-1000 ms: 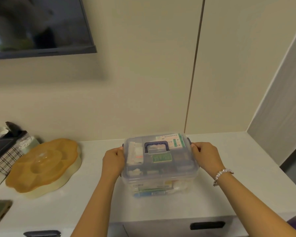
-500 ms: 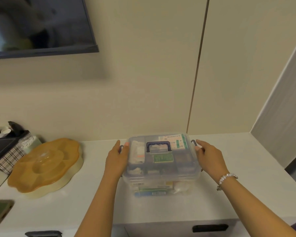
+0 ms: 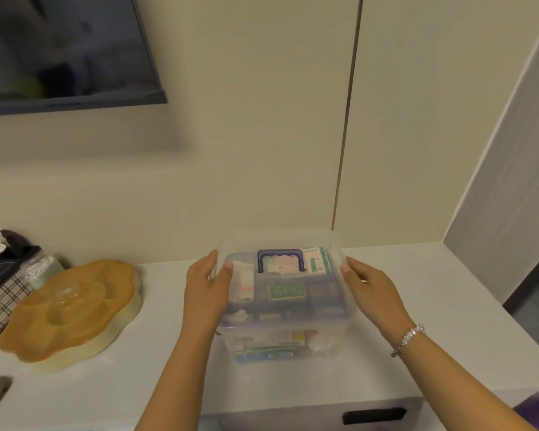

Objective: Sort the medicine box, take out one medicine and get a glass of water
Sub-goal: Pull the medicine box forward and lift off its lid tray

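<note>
White counter (image 3: 417, 290), hands flanking medicine box (image 3: 285, 309).

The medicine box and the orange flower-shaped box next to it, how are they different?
The medicine box is see-through and boxy, so packets show inside; the orange flower-shaped box is tinted amber, low and round with scalloped edges. The medicine box has a dark blue handle on top; the flower box shows none. The left hand and right hand grip the medicine box's sides; nobody touches the flower box. Both sit on the white counter.
</note>
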`<action>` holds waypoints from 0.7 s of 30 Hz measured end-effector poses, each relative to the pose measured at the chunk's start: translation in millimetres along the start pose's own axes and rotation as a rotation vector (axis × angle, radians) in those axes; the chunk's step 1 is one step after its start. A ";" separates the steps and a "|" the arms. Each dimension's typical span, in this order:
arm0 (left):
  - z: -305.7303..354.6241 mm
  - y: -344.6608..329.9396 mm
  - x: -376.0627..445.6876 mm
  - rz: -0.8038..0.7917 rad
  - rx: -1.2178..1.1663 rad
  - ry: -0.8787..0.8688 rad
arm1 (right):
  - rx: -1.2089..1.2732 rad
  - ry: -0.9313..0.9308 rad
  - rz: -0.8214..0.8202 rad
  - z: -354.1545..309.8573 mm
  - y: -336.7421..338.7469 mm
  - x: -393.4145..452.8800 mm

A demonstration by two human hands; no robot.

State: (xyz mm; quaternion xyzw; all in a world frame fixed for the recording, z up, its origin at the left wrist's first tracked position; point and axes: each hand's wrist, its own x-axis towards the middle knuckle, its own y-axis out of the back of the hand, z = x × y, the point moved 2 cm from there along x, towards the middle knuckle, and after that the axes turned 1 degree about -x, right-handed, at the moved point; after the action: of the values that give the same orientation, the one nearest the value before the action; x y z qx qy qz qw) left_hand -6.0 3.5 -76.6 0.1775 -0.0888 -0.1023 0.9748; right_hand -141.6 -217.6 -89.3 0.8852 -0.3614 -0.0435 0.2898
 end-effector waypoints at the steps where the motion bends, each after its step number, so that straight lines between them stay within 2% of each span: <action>1: 5.4 2.0 -3.8 0.039 -0.043 -0.025 | 0.066 -0.013 0.031 -0.9 2.7 -1.5; 3: 14.9 4.0 -9.5 0.096 -0.117 -0.062 | 0.241 -0.064 0.076 -3.2 7.5 -3.7; 6: 29.2 -1.6 -13.5 0.086 -0.165 -0.121 | 0.458 -0.135 0.124 -5.8 21.0 -3.5; 15: 101.5 -85.2 -28.3 -0.135 -0.241 -0.176 | 0.773 -0.176 0.262 13.7 109.3 -3.7; 21: 150.4 -150.0 -34.8 -0.253 -0.204 -0.164 | 1.033 -0.204 0.238 49.3 158.5 -14.0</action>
State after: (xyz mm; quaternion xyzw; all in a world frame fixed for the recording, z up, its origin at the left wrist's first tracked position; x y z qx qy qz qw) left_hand -96.2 -175.2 2.6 0.0783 -0.1340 -0.2465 0.9566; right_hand -263.4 -322.6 -45.7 0.8567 -0.4598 0.0871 -0.2168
